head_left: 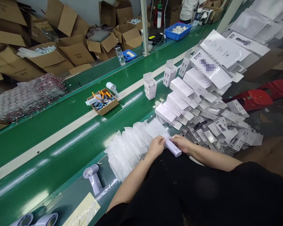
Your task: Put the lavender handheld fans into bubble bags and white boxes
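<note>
Close to my body, a lavender handheld fan (173,148) has its handle pointing toward me, and its far end is inside a translucent bubble bag (157,128). My left hand (157,145) pinches the bag's edge beside the fan. On the other side, my right hand (181,143) has its fingers closed on the fan. A row of overlapping bubble bags (128,146) lies just left of my hands. Another lavender fan (93,178) rests on the table at the lower left.
White printed boxes (179,88) are piled at the right, with two open boxes (150,88) upright on the green belt (68,116). A small carton (106,105) of parts and tools stands mid-belt. Red stools (256,99) are at the right; a person (188,11) is at the back.
</note>
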Demonstrator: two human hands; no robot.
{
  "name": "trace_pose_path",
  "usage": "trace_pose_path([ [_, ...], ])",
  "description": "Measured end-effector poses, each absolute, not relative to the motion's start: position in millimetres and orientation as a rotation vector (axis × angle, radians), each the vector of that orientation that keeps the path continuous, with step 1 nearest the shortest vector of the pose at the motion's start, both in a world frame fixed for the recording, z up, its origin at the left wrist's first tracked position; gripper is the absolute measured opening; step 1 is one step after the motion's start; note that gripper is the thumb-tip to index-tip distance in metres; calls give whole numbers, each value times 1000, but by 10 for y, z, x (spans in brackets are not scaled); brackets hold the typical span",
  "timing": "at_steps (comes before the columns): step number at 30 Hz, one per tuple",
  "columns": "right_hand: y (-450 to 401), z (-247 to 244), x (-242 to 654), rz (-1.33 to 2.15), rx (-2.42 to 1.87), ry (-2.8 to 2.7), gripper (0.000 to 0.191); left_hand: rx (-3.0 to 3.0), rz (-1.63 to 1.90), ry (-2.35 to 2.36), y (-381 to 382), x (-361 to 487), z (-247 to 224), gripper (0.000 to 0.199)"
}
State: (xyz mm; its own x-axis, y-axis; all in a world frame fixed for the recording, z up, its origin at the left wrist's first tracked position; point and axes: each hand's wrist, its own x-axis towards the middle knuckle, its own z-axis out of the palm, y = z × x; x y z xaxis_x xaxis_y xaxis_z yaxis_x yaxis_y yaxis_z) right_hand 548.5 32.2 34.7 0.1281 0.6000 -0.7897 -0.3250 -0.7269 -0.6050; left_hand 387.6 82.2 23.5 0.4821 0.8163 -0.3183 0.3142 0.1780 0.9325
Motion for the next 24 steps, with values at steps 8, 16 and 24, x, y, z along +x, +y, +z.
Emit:
trace_pose_path([
  [8,168,1008,5751,1826,-1450,-524,27,944,573,793,789,3809,656,27],
  [16,366,1149,5478,1758,-1220,-433,29,1591,568,871,905,3669,716,77],
  [24,751,284,5812,1441,-1564,-122,44,1213,730,1262,996,3561,365,22],
])
